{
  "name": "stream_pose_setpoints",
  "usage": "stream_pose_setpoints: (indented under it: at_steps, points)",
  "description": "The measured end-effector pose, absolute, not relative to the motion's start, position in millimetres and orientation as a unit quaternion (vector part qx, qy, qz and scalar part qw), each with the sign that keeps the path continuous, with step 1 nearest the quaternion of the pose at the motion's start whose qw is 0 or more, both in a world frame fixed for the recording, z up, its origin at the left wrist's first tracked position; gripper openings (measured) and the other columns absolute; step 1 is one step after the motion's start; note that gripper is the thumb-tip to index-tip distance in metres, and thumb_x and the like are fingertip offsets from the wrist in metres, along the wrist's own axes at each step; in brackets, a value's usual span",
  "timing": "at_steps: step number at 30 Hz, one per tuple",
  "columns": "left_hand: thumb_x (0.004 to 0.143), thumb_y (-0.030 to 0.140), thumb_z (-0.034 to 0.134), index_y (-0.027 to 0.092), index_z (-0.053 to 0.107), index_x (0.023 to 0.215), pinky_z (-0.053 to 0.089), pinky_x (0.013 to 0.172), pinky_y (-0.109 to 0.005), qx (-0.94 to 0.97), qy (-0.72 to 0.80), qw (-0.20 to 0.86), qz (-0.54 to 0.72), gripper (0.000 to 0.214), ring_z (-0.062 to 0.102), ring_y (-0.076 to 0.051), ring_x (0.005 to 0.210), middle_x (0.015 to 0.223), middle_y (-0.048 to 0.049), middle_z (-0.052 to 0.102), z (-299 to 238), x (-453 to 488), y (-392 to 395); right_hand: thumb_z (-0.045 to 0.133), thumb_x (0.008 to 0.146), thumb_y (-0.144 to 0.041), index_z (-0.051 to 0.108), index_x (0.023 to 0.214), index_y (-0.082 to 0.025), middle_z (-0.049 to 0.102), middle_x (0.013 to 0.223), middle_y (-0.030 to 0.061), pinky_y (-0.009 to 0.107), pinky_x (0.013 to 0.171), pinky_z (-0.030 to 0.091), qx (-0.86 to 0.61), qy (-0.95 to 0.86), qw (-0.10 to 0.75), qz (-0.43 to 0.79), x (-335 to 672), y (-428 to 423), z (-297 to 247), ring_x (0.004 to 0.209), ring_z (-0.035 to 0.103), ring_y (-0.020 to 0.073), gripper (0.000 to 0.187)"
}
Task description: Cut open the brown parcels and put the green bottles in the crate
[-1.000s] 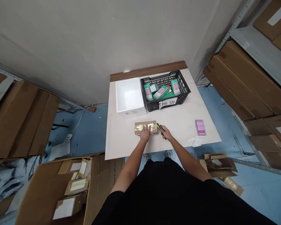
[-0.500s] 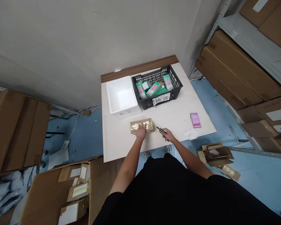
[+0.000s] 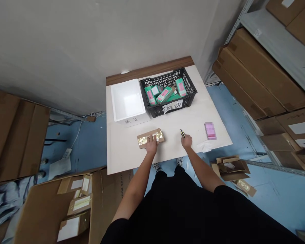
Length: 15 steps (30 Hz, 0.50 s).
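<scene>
A small brown cardboard box (image 3: 141,139) with shiny gold tape across its top lies near the front of the table. My left hand (image 3: 151,144) rests on the box's right part, fingers spread over the tape. To the right, apart from the box, my right hand (image 3: 186,141) is closed round a yellow and black utility knife (image 3: 182,134), its tip pointing away from me. Behind the box stand a white foam box (image 3: 136,119) and a black plastic crate (image 3: 157,111). Green and pink boxes (image 3: 164,95) lie in the crate.
A blurred pink item (image 3: 210,130) and a crumpled white scrap (image 3: 204,146) lie at the table's right. A big carton (image 3: 48,193) with taped parcels stands lower left. Opened cartons (image 3: 230,167) lie on the floor at right. Shelves of cartons (image 3: 259,74) flank the table.
My right hand has moved right, away from the box, and the knife now points more straight ahead. My left hand stays on the box, which is slightly turned. The view has shifted a little.
</scene>
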<state>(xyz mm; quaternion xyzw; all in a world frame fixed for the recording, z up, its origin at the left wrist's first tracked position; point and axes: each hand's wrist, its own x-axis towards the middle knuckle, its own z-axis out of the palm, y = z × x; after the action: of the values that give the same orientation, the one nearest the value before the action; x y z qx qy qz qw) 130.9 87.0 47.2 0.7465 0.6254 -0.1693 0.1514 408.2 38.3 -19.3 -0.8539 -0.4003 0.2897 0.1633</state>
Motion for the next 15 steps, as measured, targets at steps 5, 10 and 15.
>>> stream_pose_setpoints:
  at_steps: [5,10,15]
  points:
    - [0.108,0.053,0.044,0.026,0.049,0.160,0.047,0.115,-0.050,0.748,0.630,0.181,-0.108,0.059,0.044,-0.037,0.148,0.165,-0.0148,0.049,66,110,112,0.057,0.104,-0.051,0.054,0.151,-0.026,0.075,0.115,0.0066,0.038,0.096,0.060,-0.730,-0.387,0.225,0.517,329,38,-3,0.101,0.075,0.0233,0.054]
    - [0.106,0.038,0.048,0.027,0.048,0.157,0.041,0.118,-0.046,0.737,0.645,0.179,-0.088,0.052,0.040,-0.033,0.150,0.163,-0.0122,0.050,74,68,128,0.064,0.099,-0.058,0.022,0.167,-0.028,0.070,0.133,0.0133,0.032,0.064,0.065,-0.697,-0.238,0.266,0.622,251,66,8,0.071,0.076,0.0173,0.085]
    - [0.100,0.050,0.061,0.023,0.054,0.145,0.049,0.103,-0.044,0.650,0.730,0.193,-0.082,0.053,0.055,-0.034,0.129,0.142,-0.0160,0.061,69,42,106,0.072,0.095,-0.040,0.025,0.166,-0.023,0.069,0.138,0.0163,0.028,0.058,0.063,-0.748,-0.262,0.244,0.559,219,117,16,0.071,0.076,0.0174,0.087]
